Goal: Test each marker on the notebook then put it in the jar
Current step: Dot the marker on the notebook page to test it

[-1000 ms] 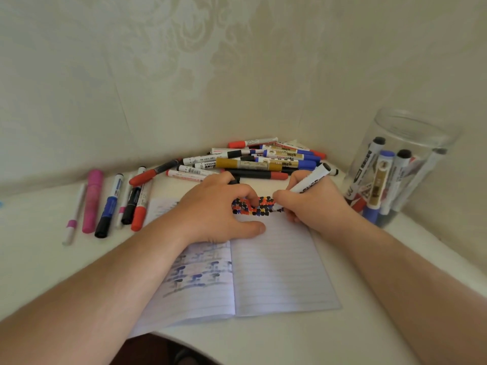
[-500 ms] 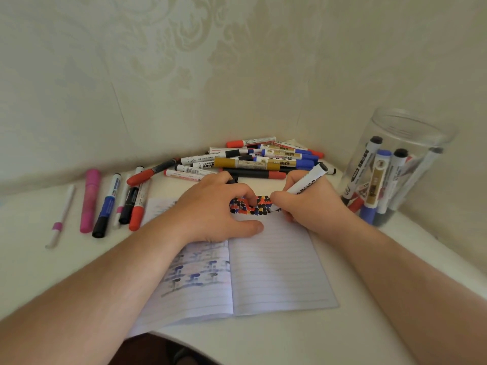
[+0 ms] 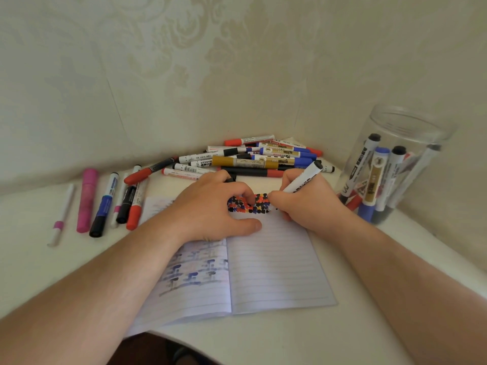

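An open lined notebook [image 3: 276,272] lies on the white table. Near the top of its right page is a patch of black, red and blue dots [image 3: 261,206]. My right hand [image 3: 308,206] grips a white marker with a black end [image 3: 303,180], tip down at the right edge of that patch. My left hand [image 3: 210,209] rests on the notebook's fold with the thumb stretched out and the fingers curled; a small black cap [image 3: 230,179] peeks out past its knuckles. The clear jar [image 3: 411,122] at the right holds several markers upright.
A pile of markers [image 3: 253,162] lies in the corner behind the notebook. A row of several more markers [image 3: 105,204] and a pink one [image 3: 85,201] lie to the left. Walls close in behind and on the right. The table's front edge curves below the notebook.
The view has shifted a little. Both hands stay where they were, with the marker tip still at the dotted patch.
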A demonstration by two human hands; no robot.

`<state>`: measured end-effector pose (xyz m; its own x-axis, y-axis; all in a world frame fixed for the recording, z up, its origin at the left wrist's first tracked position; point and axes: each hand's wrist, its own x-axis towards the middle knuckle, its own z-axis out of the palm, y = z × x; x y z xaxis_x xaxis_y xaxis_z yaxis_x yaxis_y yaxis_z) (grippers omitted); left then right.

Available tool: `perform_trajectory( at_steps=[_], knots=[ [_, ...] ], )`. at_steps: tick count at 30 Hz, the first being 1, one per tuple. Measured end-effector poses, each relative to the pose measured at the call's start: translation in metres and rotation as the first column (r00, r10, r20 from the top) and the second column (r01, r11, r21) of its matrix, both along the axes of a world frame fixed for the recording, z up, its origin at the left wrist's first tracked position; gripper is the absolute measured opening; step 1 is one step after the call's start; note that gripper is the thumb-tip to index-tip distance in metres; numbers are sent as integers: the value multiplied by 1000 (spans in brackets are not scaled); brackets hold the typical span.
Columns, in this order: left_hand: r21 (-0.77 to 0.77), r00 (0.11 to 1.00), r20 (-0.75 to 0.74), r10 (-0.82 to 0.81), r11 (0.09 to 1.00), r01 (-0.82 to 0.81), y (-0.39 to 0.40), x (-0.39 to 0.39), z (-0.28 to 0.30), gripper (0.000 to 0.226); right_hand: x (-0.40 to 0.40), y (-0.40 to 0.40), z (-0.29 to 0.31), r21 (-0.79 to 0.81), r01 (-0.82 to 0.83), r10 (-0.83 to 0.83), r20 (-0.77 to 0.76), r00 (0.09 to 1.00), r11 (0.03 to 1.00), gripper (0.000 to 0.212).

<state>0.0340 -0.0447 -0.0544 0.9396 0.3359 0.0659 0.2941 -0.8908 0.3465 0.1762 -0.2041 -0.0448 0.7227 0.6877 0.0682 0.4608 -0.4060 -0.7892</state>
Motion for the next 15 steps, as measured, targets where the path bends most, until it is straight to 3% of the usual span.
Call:
perform_trajectory(
  at_steps=[4, 10, 13, 15],
  knots=[
    [-20, 1000, -8, -2, 1000, 2, -1, -1, 1, 63, 2, 1, -1, 45, 38, -36, -44, 998, 998, 23],
    [-34, 999, 22, -39, 999, 40, 0, -3, 0, 60, 2, 1, -3, 29, 28, -29, 20, 999, 999, 24],
    [-200, 975, 222, -27, 977, 73, 4, -3, -3, 44, -3, -3, 0, 242, -15, 12, 15, 1000, 970, 22],
    [-272, 961, 276, 14, 960, 64, 8, -3, -5, 37, -5, -5, 2, 423, -75, 114, -68, 991, 903, 22]
  ],
)
